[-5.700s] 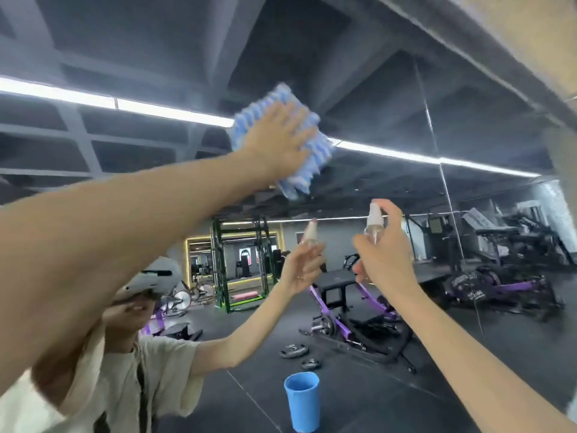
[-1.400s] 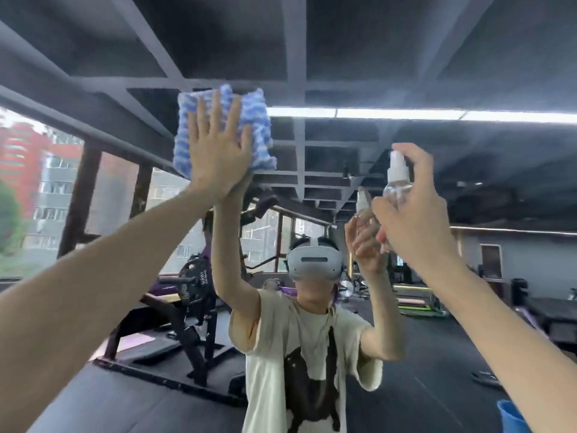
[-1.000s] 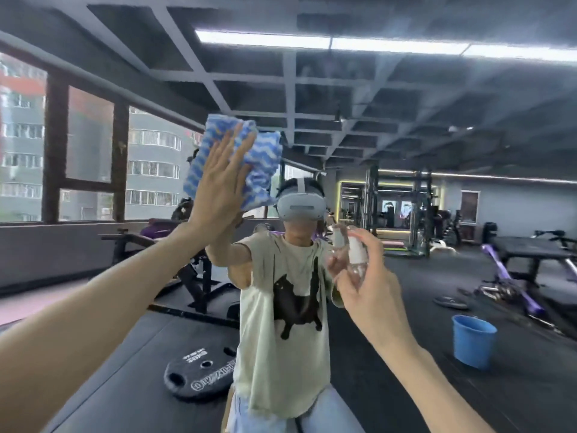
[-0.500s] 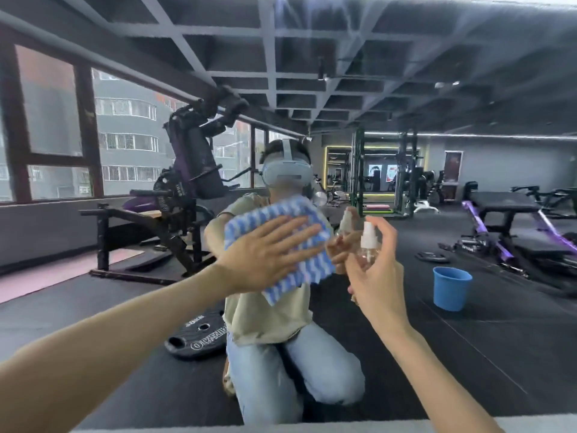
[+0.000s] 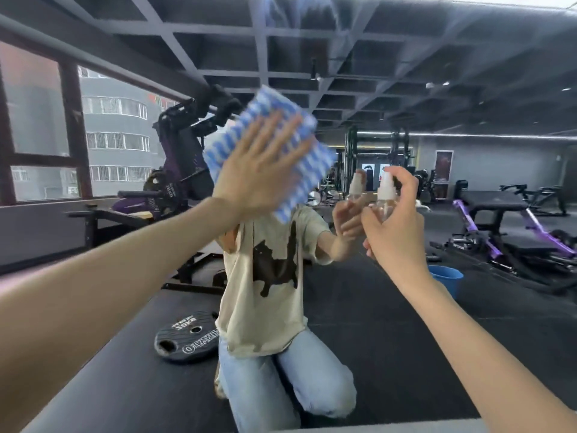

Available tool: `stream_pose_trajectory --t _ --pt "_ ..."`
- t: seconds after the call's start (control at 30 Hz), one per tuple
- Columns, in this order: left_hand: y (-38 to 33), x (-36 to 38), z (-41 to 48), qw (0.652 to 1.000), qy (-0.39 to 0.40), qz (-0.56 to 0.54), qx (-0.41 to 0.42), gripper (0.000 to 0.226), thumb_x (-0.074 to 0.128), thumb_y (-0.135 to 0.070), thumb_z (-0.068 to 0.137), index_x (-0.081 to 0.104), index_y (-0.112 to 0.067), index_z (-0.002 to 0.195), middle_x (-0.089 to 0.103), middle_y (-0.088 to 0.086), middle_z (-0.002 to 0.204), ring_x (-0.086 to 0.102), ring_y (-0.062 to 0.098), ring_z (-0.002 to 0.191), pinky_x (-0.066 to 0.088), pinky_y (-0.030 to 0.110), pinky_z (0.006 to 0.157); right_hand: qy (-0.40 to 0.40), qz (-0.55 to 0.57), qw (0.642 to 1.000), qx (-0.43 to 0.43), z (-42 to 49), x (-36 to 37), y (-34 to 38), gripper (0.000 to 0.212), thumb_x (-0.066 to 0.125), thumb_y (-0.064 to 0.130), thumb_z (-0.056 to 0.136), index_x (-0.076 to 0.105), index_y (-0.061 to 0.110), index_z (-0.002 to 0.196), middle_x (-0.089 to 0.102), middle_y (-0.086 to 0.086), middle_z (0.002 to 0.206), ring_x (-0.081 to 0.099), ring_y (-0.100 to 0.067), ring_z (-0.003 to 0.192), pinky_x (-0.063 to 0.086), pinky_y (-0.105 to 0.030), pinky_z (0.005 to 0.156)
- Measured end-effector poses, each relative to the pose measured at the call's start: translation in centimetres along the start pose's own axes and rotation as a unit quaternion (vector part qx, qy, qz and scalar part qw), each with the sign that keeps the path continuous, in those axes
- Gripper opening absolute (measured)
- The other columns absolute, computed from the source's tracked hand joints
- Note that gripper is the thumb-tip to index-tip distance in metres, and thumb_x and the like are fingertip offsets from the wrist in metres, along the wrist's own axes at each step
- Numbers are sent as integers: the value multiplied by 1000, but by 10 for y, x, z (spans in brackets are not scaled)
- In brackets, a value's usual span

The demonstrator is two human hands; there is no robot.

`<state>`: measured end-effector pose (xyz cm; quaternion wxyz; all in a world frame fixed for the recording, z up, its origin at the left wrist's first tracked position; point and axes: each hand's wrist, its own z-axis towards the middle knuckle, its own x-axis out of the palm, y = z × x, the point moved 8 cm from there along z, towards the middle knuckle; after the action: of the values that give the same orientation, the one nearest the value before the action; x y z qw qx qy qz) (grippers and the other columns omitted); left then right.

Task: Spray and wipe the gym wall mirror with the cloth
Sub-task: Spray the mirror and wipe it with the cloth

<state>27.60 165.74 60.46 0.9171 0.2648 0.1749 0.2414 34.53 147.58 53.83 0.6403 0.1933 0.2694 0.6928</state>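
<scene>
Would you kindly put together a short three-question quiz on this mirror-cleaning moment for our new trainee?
1. True or false: the left hand presses the cloth against the mirror with its fingers straight.
2. What does the right hand grip? A) a spray bottle B) a sponge C) a dumbbell
3. What colour is the bucket reflected just past the right forearm?

Key: 1 true; 2 A; 3 blue.
</scene>
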Motion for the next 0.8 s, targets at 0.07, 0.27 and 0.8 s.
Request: stream_pose_trajectory --t 0.07,0.27,0.8 --pt "-40 12 -28 987 28 3 160 58 21 -48 101 13 -27 154 10 7 161 8 29 148 3 45 121 -4 -1 1000 -1 1 7 1 54 53 -1 93 33 39 123 62 -4 83 59 -5 45 46 -21 42" --pt "-92 32 -91 872 60 -10 486 56 41 -46 99 31 -27 151 23 4 159 18 26 148 11 44 120 12 -46 998 -46 16 19 15 55 53 2 90 34 33 132 65 -4 82 66 -21 58 56 -45 49" --pt "-33 -10 135 966 -6 16 259 59 19 -51 97 29 -29 150 24 8 158 19 30 147 7 45 120 -95 -70 987 -110 128 -48 78 55 55 1 88 37 31 130 52 0 81 59 -36 58 53 -54 54"
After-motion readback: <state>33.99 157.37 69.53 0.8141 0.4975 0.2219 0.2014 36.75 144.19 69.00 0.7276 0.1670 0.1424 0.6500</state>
